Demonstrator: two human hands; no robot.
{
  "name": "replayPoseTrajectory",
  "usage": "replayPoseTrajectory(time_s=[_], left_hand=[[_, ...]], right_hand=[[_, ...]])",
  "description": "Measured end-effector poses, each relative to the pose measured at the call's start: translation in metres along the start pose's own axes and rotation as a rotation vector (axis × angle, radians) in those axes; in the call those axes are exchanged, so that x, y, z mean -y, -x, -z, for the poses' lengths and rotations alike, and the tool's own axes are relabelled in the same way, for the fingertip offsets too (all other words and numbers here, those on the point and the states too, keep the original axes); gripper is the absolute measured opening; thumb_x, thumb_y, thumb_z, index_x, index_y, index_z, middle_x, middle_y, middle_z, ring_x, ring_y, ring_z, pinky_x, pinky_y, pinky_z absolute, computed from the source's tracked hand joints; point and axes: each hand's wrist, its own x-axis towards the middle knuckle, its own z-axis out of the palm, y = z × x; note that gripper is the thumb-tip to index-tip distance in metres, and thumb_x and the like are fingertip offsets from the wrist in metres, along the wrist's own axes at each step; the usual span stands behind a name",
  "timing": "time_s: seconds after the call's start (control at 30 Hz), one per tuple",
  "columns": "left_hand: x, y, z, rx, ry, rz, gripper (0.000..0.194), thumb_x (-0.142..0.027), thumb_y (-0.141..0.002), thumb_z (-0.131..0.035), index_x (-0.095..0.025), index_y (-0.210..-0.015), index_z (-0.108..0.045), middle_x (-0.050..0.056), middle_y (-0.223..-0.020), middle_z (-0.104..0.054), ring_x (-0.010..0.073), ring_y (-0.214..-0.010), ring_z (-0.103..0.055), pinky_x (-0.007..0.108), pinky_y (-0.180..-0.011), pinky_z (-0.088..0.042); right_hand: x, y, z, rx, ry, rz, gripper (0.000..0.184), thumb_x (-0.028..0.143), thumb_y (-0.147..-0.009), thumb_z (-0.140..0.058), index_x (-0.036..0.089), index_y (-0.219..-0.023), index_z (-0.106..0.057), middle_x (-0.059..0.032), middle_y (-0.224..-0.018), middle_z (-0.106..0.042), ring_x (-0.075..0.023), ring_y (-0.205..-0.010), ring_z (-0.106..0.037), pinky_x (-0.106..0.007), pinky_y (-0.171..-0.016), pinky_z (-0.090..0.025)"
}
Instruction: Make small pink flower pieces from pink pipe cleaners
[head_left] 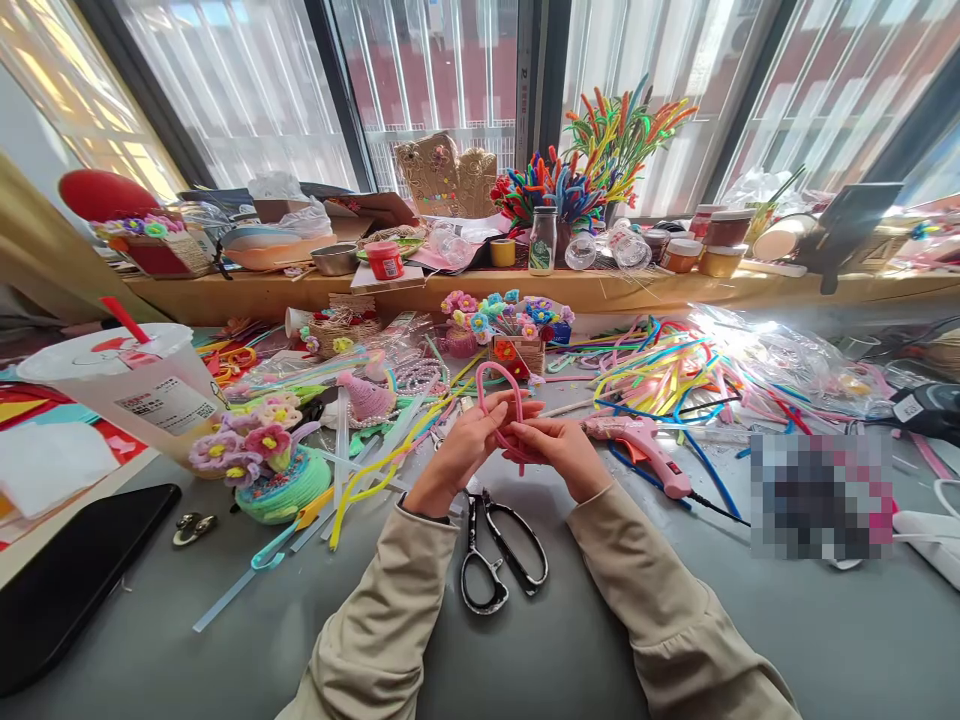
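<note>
In the head view, the pink chenille stem (499, 366) is bent in a tall loop beyond the scissors (472, 530); the left hand (465, 450) holds its lower part and the right hand (566, 455) pinches it from the other side — the fingers close narrowly, though the exact contact is partly hidden. For good bending, I think, both pinches should be near the crossing — firm, but not flattening the pile — and clear of the glue gun (637, 440), right of the scissors.
</note>
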Motion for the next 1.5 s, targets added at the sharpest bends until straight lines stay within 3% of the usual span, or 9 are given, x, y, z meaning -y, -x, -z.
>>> replayPoseTrajectory(time_s=[0.27, 0.37, 0.53, 0.83, 0.93, 1.03, 1.13, 1.4, 1.5], left_hand=[[0.003, 0.002, -0.001, 0.088, -0.117, 0.128, 0.03, -0.026, -0.073, -0.044, -0.019, -0.102, -0.045, 0.008, -0.091, -0.053, 0.011, -0.063, -0.051, 0.021, -0.054, -0.039], [0.006, 0.0, 0.001, 0.029, -0.167, 0.078, 0.021, -0.026, -0.073, -0.043, -0.015, -0.09, -0.047, 0.007, -0.079, -0.054, 0.0101, -0.062, -0.05, 0.019, -0.053, -0.038], [0.006, -0.003, 0.006, -0.086, -0.087, -0.04, 0.013, -0.023, -0.075, -0.039, -0.014, -0.082, -0.044, 0.003, -0.063, -0.053, 0.0122, -0.066, -0.051, 0.023, -0.063, -0.038], [0.003, -0.002, 0.001, -0.063, 0.018, -0.115, 0.008, -0.02, -0.077, -0.036, -0.016, -0.078, -0.043, -0.004, -0.049, -0.035, 0.0056, -0.046, -0.041, 0.018, -0.05, -0.036], [0.003, 0.0, -0.001, 0.008, 0.042, -0.02, 0.01, -0.022, -0.077, -0.035, -0.016, -0.078, -0.043, -0.006, -0.047, -0.028, 0.0029, -0.036, -0.029, 0.015, -0.038, -0.029], [0.005, 0.005, -0.004, 0.23, -0.017, 0.248, 0.012, -0.024, -0.077, -0.035, -0.015, -0.077, -0.043, -0.006, -0.046, -0.026, 0.002, -0.033, -0.023, 0.014, -0.033, -0.023], [0.009, 0.009, -0.007, 0.379, -0.076, 0.433, 0.016, -0.028, -0.076, -0.037, -0.014, -0.078, -0.044, -0.005, -0.048, -0.03, 0.0015, -0.034, -0.024, 0.013, -0.033, -0.021], [0.007, 0.011, -0.005, 0.408, -0.185, 0.424, 0.026, -0.035, -0.076, -0.034, -0.013, -0.078, -0.048, 0.0, -0.052, -0.043, 0.0073, -0.041, -0.043, 0.018, -0.038, -0.033], [0.007, 0.012, -0.006, 0.431, -0.207, 0.459, 0.028, -0.035, -0.076, -0.033, -0.013, -0.083, -0.048, 0.004, -0.056, -0.049, 0.0095, -0.044, -0.048, 0.019, -0.042, -0.036]], right_hand=[[0.0, 0.002, 0.003, 0.137, 0.076, -0.114, 0.03, 0.037, -0.064, -0.054, 0.012, -0.079, -0.057, -0.0061, -0.065, -0.061, -0.015, -0.054, -0.058, -0.027, -0.05, -0.047], [0.0, 0.002, 0.003, 0.16, 0.088, -0.102, 0.037, 0.036, -0.063, -0.055, 0.016, -0.093, -0.052, -0.0044, -0.065, -0.061, -0.015, -0.055, -0.058, -0.027, -0.051, -0.047], [0.003, 0.003, 0.006, 0.162, 0.197, -0.105, 0.031, 0.037, -0.06, -0.056, 0.01, -0.074, -0.058, -0.0076, -0.068, -0.06, -0.0141, -0.059, -0.058, -0.025, -0.054, -0.047], [0.009, 0.006, 0.012, 0.288, 0.281, -0.115, 0.032, 0.041, -0.063, -0.052, 0.01, -0.066, -0.056, -0.0034, -0.057, -0.056, -0.0083, -0.051, -0.053, -0.022, -0.053, -0.044], [0.012, 0.006, 0.017, 0.153, 0.285, -0.016, 0.03, 0.04, -0.063, -0.053, 0.011, -0.071, -0.056, -0.0029, -0.063, -0.056, -0.0086, -0.056, -0.052, -0.023, -0.056, -0.043], [0.014, 0.006, 0.019, -0.018, 0.268, 0.154, 0.027, 0.037, -0.064, -0.052, 0.015, -0.078, -0.054, 0.0004, -0.061, -0.052, -0.0074, -0.054, -0.049, -0.019, -0.05, -0.039], [0.015, 0.006, 0.018, -0.072, 0.304, 0.258, 0.023, 0.036, -0.065, -0.052, 0.014, -0.071, -0.055, 0.0021, -0.052, -0.047, -0.0062, -0.047, -0.043, -0.018, -0.044, -0.033], [0.012, 0.003, 0.022, -0.128, -0.223, 0.153, 0.021, 0.034, -0.066, -0.053, 0.014, -0.061, -0.05, 0.003, -0.049, -0.047, -0.0034, -0.041, -0.04, -0.015, -0.038, -0.029], [0.014, 0.003, 0.022, -0.121, -0.327, 0.099, 0.017, 0.03, -0.065, -0.055, 0.014, -0.068, -0.055, 0.0004, -0.06, -0.055, -0.0024, -0.044, -0.044, -0.013, -0.039, -0.031]])
